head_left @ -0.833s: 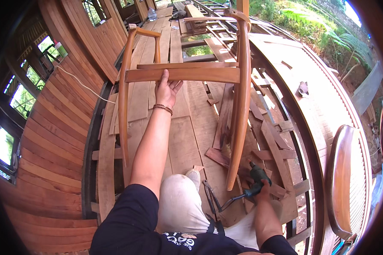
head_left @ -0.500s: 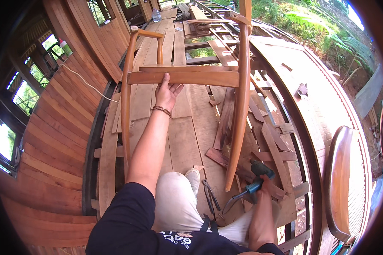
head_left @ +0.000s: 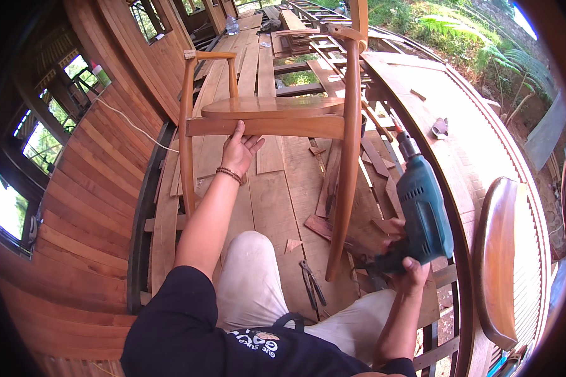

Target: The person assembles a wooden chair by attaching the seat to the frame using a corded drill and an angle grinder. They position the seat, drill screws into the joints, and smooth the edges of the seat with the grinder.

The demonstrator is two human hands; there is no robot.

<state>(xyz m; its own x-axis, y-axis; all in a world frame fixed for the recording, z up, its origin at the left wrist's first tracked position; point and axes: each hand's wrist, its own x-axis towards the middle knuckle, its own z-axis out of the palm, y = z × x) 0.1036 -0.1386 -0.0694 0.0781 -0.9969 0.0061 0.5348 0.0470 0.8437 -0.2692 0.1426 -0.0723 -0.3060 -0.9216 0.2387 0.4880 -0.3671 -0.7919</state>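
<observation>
In front of me is a varnished wooden armchair [head_left: 295, 127] with a curved seat and slender legs. My left hand [head_left: 240, 152] is at its front rail, thumb pressed on the rail's face and the other fingers below its lower edge. On the right, my right hand [head_left: 414, 271] grips a teal power drill [head_left: 423, 204] by its handle. The drill points up and away, its bit reddish at the tip, beside the chair's right front leg. Part of the handle and some fingers are in shadow.
Pincers [head_left: 311, 286] lie on the plank floor [head_left: 267, 207] near my knees. Loose wood strips [head_left: 329, 182] are strewn under the chair's right side. At far right leans a curved varnished wooden piece [head_left: 497, 270]. Gaps show between floor beams; a plank wall [head_left: 88, 232] stands left.
My right hand has raised the drill from low near the floor, so it now points upward. The chair has tipped, showing more of the seat top, with my left hand still at the rail.
</observation>
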